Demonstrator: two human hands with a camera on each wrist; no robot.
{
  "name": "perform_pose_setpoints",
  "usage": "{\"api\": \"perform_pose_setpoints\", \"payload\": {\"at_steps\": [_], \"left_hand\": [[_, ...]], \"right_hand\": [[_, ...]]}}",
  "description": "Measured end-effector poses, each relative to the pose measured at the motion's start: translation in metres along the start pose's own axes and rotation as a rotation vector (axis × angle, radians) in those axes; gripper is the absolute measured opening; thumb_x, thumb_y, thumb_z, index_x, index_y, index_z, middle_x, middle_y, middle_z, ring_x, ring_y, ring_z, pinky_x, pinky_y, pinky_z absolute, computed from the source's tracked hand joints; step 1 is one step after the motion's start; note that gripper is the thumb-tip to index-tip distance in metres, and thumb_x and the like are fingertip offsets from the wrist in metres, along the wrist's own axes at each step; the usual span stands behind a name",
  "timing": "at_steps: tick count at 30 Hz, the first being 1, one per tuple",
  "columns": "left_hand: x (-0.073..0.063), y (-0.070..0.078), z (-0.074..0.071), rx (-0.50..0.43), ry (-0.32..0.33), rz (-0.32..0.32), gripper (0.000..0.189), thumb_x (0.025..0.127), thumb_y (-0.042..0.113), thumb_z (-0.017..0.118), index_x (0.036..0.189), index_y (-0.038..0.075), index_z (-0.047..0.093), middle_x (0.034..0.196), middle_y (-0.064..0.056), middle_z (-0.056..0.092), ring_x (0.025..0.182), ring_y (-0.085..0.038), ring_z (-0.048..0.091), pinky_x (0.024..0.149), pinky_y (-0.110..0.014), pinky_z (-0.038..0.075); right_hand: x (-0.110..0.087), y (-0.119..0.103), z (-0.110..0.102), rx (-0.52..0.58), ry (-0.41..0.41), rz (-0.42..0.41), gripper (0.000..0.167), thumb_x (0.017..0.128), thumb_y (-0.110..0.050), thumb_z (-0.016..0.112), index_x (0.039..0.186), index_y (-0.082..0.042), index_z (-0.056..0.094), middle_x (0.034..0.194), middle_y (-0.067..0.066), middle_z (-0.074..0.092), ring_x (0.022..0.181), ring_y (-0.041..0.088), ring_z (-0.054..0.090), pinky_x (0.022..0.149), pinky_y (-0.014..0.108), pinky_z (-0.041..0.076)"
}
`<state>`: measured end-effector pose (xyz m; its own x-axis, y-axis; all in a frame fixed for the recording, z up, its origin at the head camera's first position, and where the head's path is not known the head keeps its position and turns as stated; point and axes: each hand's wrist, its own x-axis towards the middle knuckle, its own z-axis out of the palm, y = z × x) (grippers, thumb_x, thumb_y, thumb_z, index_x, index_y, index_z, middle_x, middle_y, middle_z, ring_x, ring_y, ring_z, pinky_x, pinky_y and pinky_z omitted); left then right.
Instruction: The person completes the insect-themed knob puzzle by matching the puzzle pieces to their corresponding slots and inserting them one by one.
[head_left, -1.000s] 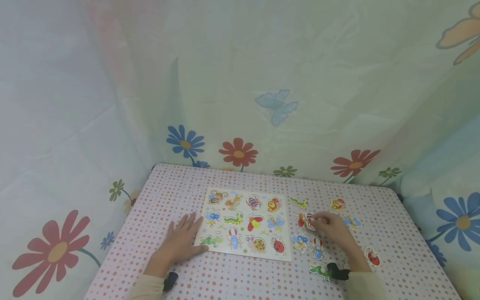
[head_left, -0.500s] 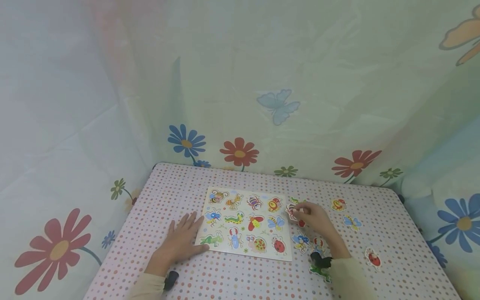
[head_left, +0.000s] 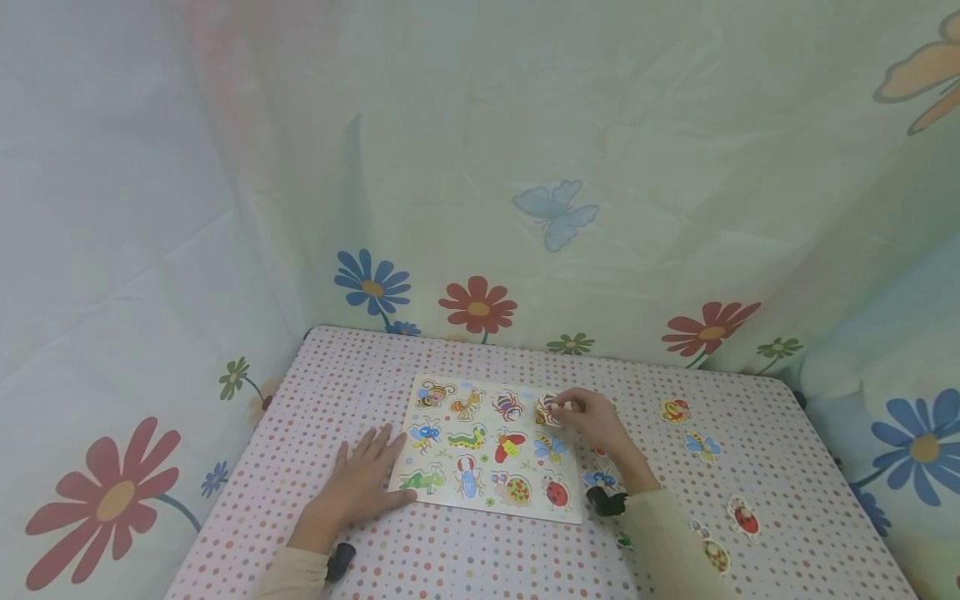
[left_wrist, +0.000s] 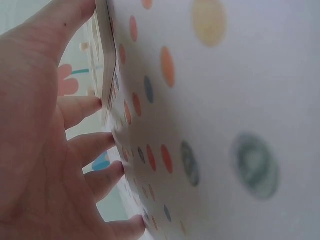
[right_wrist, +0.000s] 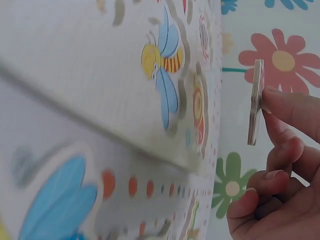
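Note:
My right hand pinches a spider puzzle piece between thumb and fingertips, above the top right corner of the insect puzzle board. In the right wrist view the piece appears edge-on as a thin slab, held clear of the board, with the other fingers curled beneath. A matching spider picture lies in the board's top row. My left hand rests with fingers spread at the board's left side. In the left wrist view, fingertips touch the board's edge, and others press on the tablecloth.
Loose pieces lie right of the board: a yellow-red insect, a blue-winged insect, a ladybug and a snail. A blue mosquito piece is partly hidden by my right wrist. A flowered curtain surrounds the dotted table.
My right hand has carried the spider piece leftward from the loose pieces to over the board's top right corner. The snail piece has come into view. My left hand has stayed put.

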<state>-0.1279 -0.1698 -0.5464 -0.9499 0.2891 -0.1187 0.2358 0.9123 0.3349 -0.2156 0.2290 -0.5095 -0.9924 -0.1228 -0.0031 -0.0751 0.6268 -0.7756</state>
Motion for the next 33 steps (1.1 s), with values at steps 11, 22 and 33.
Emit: {"api": "perform_pose_setpoints", "payload": {"at_steps": [11, 22, 33], "left_hand": [[0.0, 0.0, -0.001, -0.012, 0.008, 0.006, 0.095, 0.084, 0.067, 0.066, 0.158, 0.016, 0.034, 0.165, -0.012, 0.02, 0.15, -0.038, 0.015, 0.115, -0.069, 0.007], [-0.001, 0.0, -0.001, -0.013, 0.016, 0.008, 0.096, 0.083, 0.067, 0.066, 0.157, 0.016, 0.034, 0.164, -0.013, 0.02, 0.15, -0.038, 0.015, 0.115, -0.069, 0.007], [0.0, -0.002, 0.002, -0.016, 0.022, 0.008, 0.096, 0.083, 0.068, 0.067, 0.158, 0.017, 0.034, 0.164, -0.012, 0.021, 0.15, -0.037, 0.015, 0.115, -0.068, 0.007]], "right_hand": [[0.02, -0.022, 0.029, 0.007, -0.044, 0.009, 0.018, 0.09, -0.018, 0.075, 0.105, -0.007, 0.073, 0.069, 0.003, 0.048, 0.06, 0.018, 0.041, 0.054, 0.031, 0.036], [0.032, -0.03, 0.047, 0.004, -0.067, -0.02, 0.016, 0.091, -0.015, 0.073, 0.103, -0.004, 0.072, 0.065, 0.003, 0.049, 0.054, 0.015, 0.04, 0.049, 0.028, 0.036], [0.04, -0.031, 0.06, -0.076, -0.098, -0.01, 0.009, 0.093, -0.016, 0.071, 0.098, -0.009, 0.074, 0.065, 0.003, 0.049, 0.054, 0.016, 0.039, 0.048, 0.029, 0.034]]}}
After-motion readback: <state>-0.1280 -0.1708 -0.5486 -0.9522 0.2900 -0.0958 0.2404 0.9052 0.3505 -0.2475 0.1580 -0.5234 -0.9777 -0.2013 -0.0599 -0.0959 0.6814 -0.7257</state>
